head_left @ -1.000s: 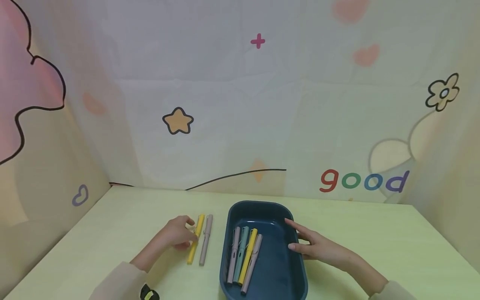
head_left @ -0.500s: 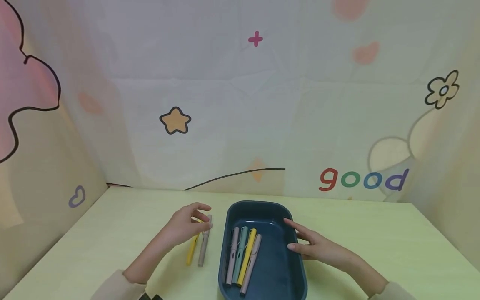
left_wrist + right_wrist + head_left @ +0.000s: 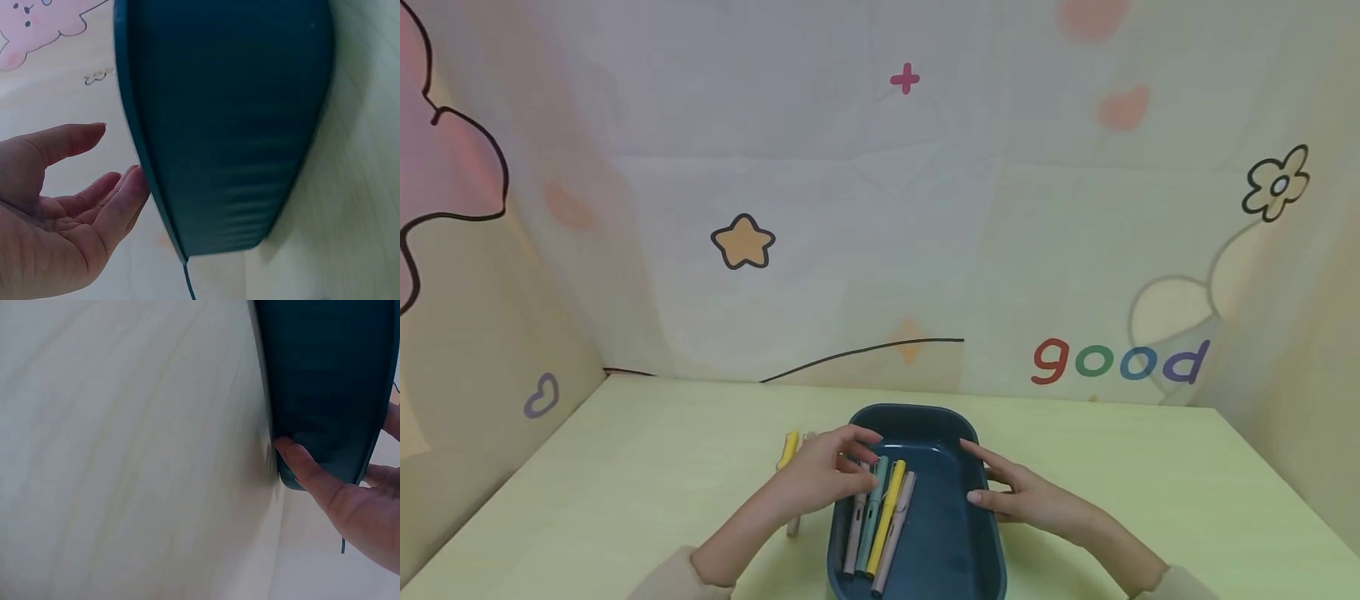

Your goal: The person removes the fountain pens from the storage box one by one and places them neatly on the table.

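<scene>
A dark blue tray (image 3: 951, 542) stands on the table with several capped pens lying side by side in its left half: a teal pen (image 3: 868, 533), a yellow pen (image 3: 886, 521) and greyish-pink ones at either side. My left hand (image 3: 820, 475) hovers over the left rim and the pens' upper ends, thumb and fingers apart, nothing between them; in the left wrist view it is beside the tray's outer wall. My right hand (image 3: 1030, 493) holds the right wall, with fingers over the rim and outside. Left of the tray lie another yellow pen (image 3: 788, 450) and a beige-grey pen (image 3: 793, 527), partly hidden by my left hand.
The pale yellow-green table (image 3: 1112, 467) extends to both sides of the tray. A printed cloth backdrop (image 3: 820, 275) rises behind its far edge, and similar cloth hangs at the sides.
My left hand has moved right, from beside the two loose pens to over the tray's left rim. My right hand stays on the tray. The view has shifted slightly.
</scene>
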The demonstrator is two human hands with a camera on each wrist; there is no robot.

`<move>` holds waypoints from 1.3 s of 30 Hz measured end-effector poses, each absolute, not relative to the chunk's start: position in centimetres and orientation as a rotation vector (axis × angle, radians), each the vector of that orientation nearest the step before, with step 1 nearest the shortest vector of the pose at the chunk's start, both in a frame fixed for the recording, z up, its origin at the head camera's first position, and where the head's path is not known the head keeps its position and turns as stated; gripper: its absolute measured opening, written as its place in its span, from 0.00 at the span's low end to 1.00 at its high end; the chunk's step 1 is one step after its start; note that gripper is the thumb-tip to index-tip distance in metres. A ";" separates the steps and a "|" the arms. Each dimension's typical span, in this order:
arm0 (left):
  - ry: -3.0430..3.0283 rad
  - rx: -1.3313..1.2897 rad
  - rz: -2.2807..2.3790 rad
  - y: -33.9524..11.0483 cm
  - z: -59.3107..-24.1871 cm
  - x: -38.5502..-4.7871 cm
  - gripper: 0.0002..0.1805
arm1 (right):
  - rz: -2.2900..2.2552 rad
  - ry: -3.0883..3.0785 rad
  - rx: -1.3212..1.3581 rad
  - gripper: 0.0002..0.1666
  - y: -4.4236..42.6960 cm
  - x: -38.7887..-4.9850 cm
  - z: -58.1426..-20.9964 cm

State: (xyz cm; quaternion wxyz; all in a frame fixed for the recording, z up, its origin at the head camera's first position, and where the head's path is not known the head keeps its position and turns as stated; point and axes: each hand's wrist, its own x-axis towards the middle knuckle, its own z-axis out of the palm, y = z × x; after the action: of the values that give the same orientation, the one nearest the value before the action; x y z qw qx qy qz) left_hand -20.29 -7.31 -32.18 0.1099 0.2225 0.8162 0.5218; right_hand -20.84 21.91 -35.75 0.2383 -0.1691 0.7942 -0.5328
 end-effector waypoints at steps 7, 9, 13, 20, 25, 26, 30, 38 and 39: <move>2.405 0.699 1.486 -5.4 -32.5 -19.8 0.23 | -1.455 2.178 -0.496 0.44 21.9 -20.8 -35.6; 2.432 0.704 1.472 -5.0 -32.6 -19.8 0.23 | -1.458 2.174 -0.500 0.44 21.8 -20.8 -35.6; 2.448 0.709 1.425 -4.3 -33.0 -20.0 0.23 | -1.457 2.181 -0.492 0.44 21.8 -20.8 -35.6; 2.487 0.678 1.271 -3.7 -33.8 -20.0 0.24 | -1.444 2.195 -0.486 0.44 21.6 -20.7 -35.5; 2.602 0.705 1.032 -3.1 -33.7 -20.2 0.23 | -1.440 2.199 -0.489 0.44 21.7 -20.7 -35.5; 2.627 0.708 0.981 -2.9 -33.7 -20.2 0.23 | -1.441 2.199 -0.491 0.44 21.7 -20.7 -35.5; 2.711 0.681 0.787 -2.3 -33.8 -20.3 0.23 | -1.446 2.191 -0.503 0.45 21.6 -20.9 -35.5; 2.788 0.728 0.608 -1.1 -34.9 -20.1 0.11 | -1.435 2.192 -0.501 0.45 21.5 -20.9 -35.6; 2.794 0.744 0.590 -1.0 -35.1 -20.0 0.12 | -1.436 2.189 -0.496 0.45 21.5 -20.8 -35.6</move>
State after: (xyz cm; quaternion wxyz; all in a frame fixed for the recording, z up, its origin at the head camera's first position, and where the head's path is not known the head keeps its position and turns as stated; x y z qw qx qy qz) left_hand -19.97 -0.99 -35.08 0.0954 0.2509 0.9425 0.1990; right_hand -20.82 21.52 -35.62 0.2364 -0.1808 0.7982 -0.5237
